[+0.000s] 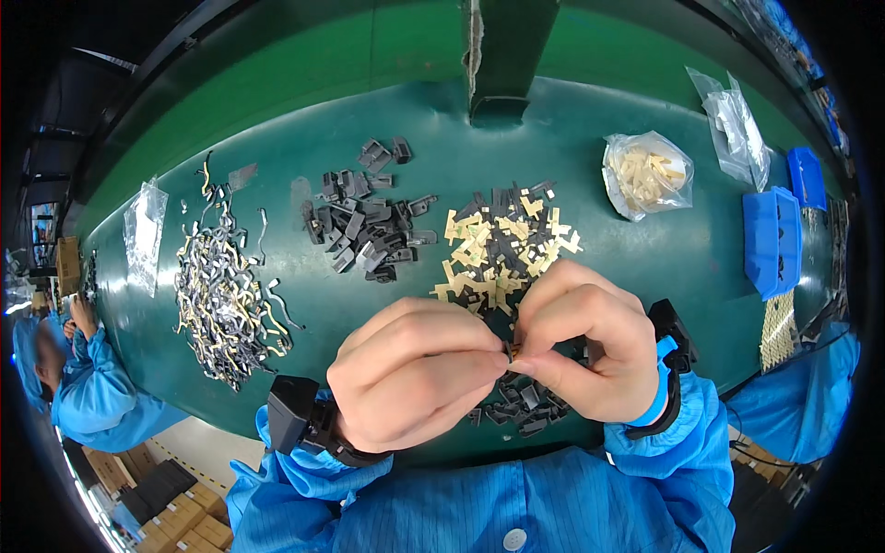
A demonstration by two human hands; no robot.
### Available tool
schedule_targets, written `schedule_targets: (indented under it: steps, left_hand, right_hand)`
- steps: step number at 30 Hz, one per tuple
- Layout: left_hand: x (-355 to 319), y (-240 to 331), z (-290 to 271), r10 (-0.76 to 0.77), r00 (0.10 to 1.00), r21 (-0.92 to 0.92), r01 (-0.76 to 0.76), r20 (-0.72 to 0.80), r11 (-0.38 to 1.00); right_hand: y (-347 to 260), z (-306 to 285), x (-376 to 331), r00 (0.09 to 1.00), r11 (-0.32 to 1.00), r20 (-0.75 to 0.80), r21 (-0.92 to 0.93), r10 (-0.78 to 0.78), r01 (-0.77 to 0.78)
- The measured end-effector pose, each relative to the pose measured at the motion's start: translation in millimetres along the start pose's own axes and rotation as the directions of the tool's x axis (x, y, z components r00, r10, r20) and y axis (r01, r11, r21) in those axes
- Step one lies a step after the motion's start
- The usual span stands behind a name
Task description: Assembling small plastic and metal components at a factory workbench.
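My left hand (415, 369) and my right hand (590, 346) meet in front of my chest, fingers closed and fingertips pinched together. Between the fingertips shows a sliver of a small dark and tan piece (513, 351); the fingers hide most of it, so its kind cannot be made out. Just beyond my hands lies a pile of cream, angular flat pieces (498, 253) mixed with dark ones. Beneath and nearer to me are several small black parts (530, 410), partly covered by my hands.
Left on the green table (304, 111) lies a heap of short black, white and yellow cables (226, 295). Black plastic housings (364, 221) sit mid-table. An open bag of cream pieces (648, 175) and blue bins (772, 241) stand right. A co-worker's sleeve (106, 392) shows far left.
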State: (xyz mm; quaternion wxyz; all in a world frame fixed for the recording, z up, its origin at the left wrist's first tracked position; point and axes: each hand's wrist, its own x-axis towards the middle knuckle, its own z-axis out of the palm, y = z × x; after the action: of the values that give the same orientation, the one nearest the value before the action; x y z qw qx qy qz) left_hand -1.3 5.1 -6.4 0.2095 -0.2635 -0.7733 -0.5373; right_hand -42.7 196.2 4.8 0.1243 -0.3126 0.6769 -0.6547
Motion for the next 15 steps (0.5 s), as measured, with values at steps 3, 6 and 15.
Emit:
schedule_targets:
  steps: [3, 6, 15]
  left_hand:
    - [1, 2, 0, -0.028, 1.000, 0.006, 0.028, 0.001, 1.000]
    - [2, 4, 2, -0.060, 0.998, -0.034, 0.059, -0.011, 0.998]
    - [0, 6, 8, -0.553, 0.833, -0.373, 0.503, -0.032, 0.780]
  right_hand:
    - [-4, -1, 1, 1.000, 0.999, 0.003, -0.019, 0.031, -0.031]
    - [-10, -3, 1, 0.996, 0.996, 0.000, -0.040, 0.084, -0.084]
    - [2, -56, 2, 0.731, 0.732, -0.528, -0.679, -0.432, -0.057]
